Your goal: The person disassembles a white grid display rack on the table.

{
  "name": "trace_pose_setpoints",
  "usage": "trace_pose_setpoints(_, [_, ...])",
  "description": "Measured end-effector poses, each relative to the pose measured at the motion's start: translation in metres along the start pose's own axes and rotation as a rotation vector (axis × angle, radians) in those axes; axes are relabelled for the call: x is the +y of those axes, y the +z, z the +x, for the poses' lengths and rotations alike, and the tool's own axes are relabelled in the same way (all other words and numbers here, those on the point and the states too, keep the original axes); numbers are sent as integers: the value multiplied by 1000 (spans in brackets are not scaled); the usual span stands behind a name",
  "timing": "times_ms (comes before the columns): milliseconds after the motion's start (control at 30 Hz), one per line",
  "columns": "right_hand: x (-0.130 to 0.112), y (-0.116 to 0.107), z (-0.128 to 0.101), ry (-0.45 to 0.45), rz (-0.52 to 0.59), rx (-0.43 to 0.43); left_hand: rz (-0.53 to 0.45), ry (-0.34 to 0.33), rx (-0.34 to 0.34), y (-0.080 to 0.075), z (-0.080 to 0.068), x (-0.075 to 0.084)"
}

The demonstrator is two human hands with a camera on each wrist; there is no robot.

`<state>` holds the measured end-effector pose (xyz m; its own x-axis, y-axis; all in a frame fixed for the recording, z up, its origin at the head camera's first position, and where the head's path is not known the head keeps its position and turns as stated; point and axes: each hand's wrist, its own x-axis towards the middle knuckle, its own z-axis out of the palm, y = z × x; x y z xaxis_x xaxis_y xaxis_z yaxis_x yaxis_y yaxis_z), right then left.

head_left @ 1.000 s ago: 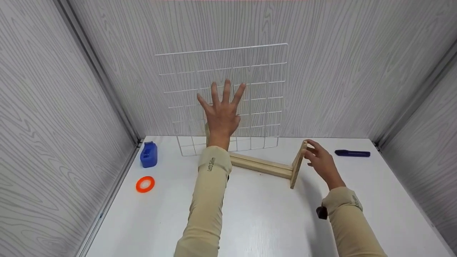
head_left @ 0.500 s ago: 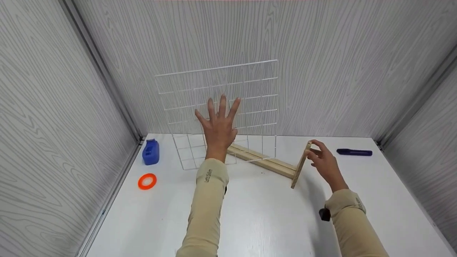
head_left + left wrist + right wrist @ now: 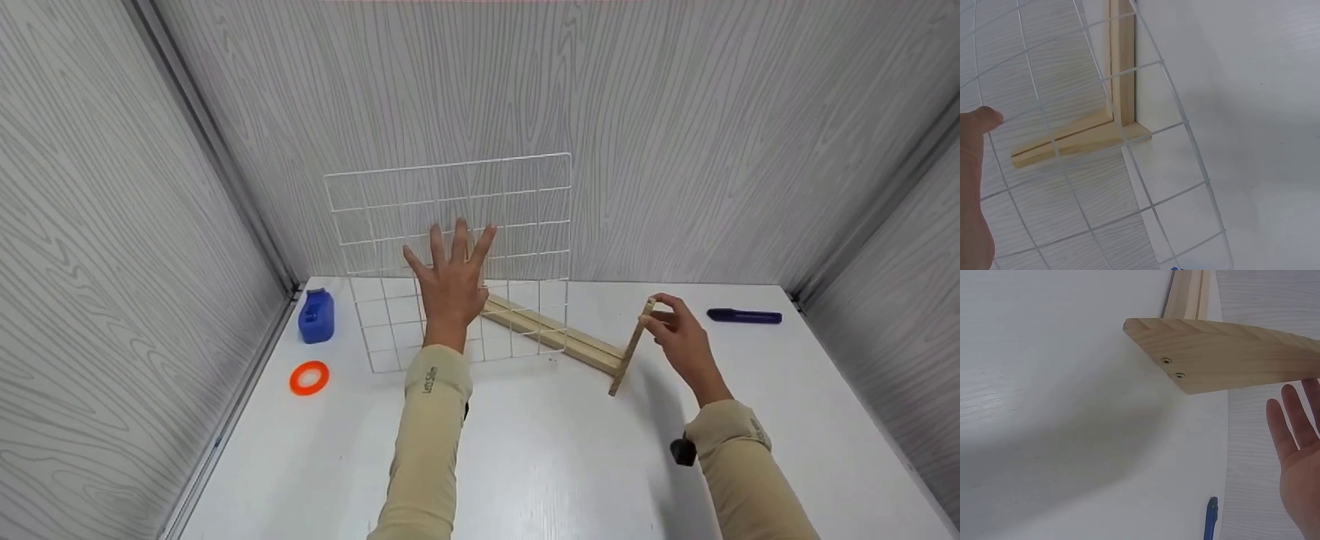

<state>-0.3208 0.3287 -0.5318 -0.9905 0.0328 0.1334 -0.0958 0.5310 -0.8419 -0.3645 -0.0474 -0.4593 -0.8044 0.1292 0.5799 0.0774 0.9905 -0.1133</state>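
A white wire grid panel (image 3: pixel 538 255) stands tilted in the middle of the head view. My left hand (image 3: pixel 451 296) lies over it with fingers straight and spread; in the left wrist view its thumb (image 3: pixel 985 118) shows against the wires. Behind the grid is a wooden stand, its long grooved base bar (image 3: pixel 555 334) running toward the right. Thumb and fingers of my right hand (image 3: pixel 681 337) pinch the top of the stand's right upright (image 3: pixel 632 346). Two screws (image 3: pixel 1173 368) show on that upright's outer face. The far upright (image 3: pixel 1078 140) appears through the wires in the left wrist view.
A blue tape dispenser (image 3: pixel 316 316) and an orange tape ring (image 3: pixel 309 378) lie at the left of the white table (image 3: pixel 540 465). A dark blue cutter knife (image 3: pixel 744 316) rests at the back right. Grey wood-patterned walls enclose the sides and back.
My left hand and the grid have come down and nearer to me, slightly leftward. The wooden bar has swung to a steeper slant. My right hand keeps its pinch on the upright.
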Motion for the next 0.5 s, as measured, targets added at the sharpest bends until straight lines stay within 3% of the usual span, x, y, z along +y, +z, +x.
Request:
trace_pose_setpoints(100, [-2,-3,1,-18,6,-40,4,1,-2,1,-2,-4])
trace_pose_setpoints(333, [-9,-13,4,-69,150,-262,-13,-5,-9,5,-7,-12])
trace_pose_setpoints(500, [-9,-16,6,-79,114,-258,-11,-6,-13,6,-9,-15])
